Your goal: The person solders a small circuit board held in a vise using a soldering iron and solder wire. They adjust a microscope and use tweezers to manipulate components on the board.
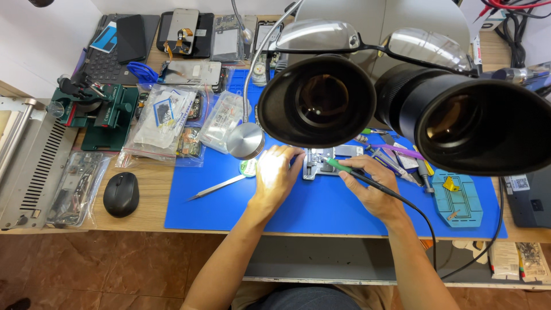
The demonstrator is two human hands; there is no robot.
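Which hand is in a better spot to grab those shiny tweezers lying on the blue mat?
Probably the left hand. The tweezers lie on the blue mat just off to its left side, and it holds nothing. The right hand is farther away and busy holding a green-handled corded tool.

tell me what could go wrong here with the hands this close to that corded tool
1. The right hand holds a corded, green-gripped tool at the metal fixture, and the left hand rests right beside the tip; a slip could strike the fingers.
2. The cord trails off the mat's front edge and might snag.
3. The tweezers lie loose by the left wrist and could be knocked away.
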